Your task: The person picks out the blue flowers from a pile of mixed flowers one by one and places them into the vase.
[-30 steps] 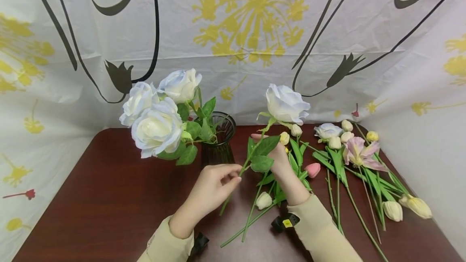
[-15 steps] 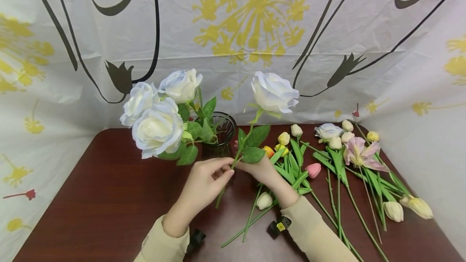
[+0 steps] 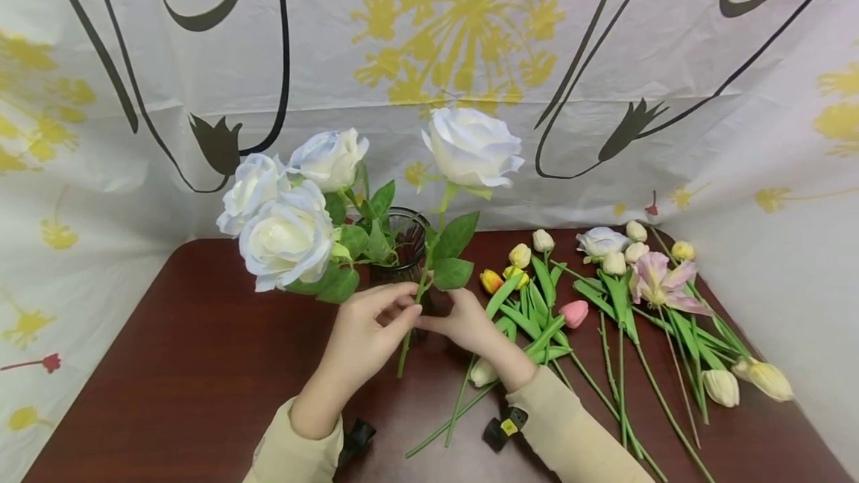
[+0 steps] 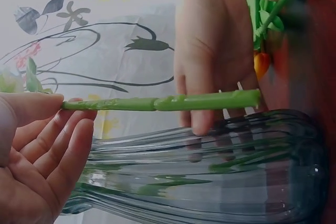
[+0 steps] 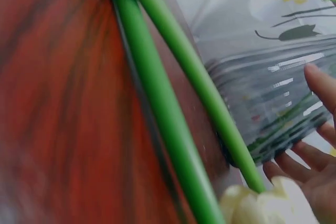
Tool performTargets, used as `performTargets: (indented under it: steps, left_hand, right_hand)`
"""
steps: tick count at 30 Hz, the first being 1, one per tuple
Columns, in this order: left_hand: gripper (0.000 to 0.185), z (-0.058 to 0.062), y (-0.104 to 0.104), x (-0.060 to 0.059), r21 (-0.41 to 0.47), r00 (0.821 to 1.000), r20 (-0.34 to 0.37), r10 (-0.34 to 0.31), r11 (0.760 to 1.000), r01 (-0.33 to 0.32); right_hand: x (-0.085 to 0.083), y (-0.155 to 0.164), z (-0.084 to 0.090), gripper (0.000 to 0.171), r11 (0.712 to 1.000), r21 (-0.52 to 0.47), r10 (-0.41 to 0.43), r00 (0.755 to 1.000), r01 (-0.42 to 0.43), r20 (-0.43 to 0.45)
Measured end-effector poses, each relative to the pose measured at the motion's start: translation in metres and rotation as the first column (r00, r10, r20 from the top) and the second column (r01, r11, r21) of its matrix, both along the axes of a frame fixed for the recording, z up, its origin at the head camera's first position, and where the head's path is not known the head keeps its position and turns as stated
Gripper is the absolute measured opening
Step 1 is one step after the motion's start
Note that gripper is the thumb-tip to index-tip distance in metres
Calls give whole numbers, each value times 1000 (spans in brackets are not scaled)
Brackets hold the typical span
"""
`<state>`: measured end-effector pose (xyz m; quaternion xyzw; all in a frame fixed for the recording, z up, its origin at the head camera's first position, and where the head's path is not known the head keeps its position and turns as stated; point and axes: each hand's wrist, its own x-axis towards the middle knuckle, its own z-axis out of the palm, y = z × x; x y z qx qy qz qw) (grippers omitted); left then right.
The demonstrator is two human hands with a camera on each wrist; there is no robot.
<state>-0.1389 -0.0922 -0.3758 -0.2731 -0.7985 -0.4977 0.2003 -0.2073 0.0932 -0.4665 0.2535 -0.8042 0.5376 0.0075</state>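
Observation:
My left hand (image 3: pixel 367 328) pinches the green stem (image 4: pixel 210 101) of a pale blue-white rose (image 3: pixel 473 147) between thumb and fingers. The rose stands nearly upright, its bloom high and its cut end pointing down. Behind it is a ribbed, clear dark-tinted glass vase (image 4: pixel 262 171). My right hand (image 3: pixel 470 328) is round the lower part of the vase, thumb on the near side. Its fingers show through the glass in the left wrist view. Three similar roses (image 3: pixel 285 233) stand in the vase, leaning left over its rim.
Right of the vase lie several tulips (image 3: pixel 573 314) with long stems. Farther right are another pale rose (image 3: pixel 602 241), a pink lily-like flower (image 3: pixel 661 283) and more white tulips (image 3: pixel 721 387). A patterned curtain (image 3: pixel 376 36) hangs behind the dark red table (image 3: pixel 201 364).
The rose has moved left and up towards the vase in my left hand. My right hand has left the rose's leaves and moved left and down to the vase.

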Motion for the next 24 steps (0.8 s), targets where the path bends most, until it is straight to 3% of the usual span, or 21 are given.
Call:
performTargets:
  steps: [8, 16, 24]
  left_hand:
    - [25, 10, 1, 0, 86, 998, 53, 34, 996, -38]
    - [22, 22, 1, -3, 146, 999, -40, 21, 989, -15]
    - [26, 39, -1, -3, 179, 993, 20, 120, 976, -122]
  right_hand:
    - [5, -4, 5, 73, 999, 39, -39, 998, 37, 57]
    - [4, -4, 4, 72, 998, 49, -49, 998, 47, 44]
    - [3, -4, 3, 69, 999, 4, -32, 999, 32, 43]
